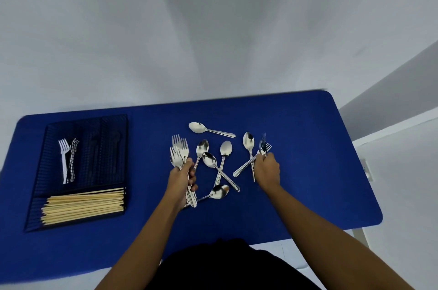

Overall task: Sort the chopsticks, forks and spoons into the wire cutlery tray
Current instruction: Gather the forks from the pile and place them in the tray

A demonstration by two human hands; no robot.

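My left hand [183, 177] grips a bundle of steel forks [179, 151], tines pointing away from me. My right hand [267, 171] is closed on a fork [263, 145] whose tines stick up past my fingers; a second fork lies crossed under it. Several steel spoons [225, 149] lie scattered on the blue table between my hands. The black wire cutlery tray [118, 123] stands at the table's left. Its near compartment holds wooden chopsticks [83, 205], and a far compartment holds two forks [67, 159].
The blue table top [308, 183] ends on the right beside a white surface and a white leg. One spoon [201, 128] lies apart towards the far edge. A pale wall rises behind the table.
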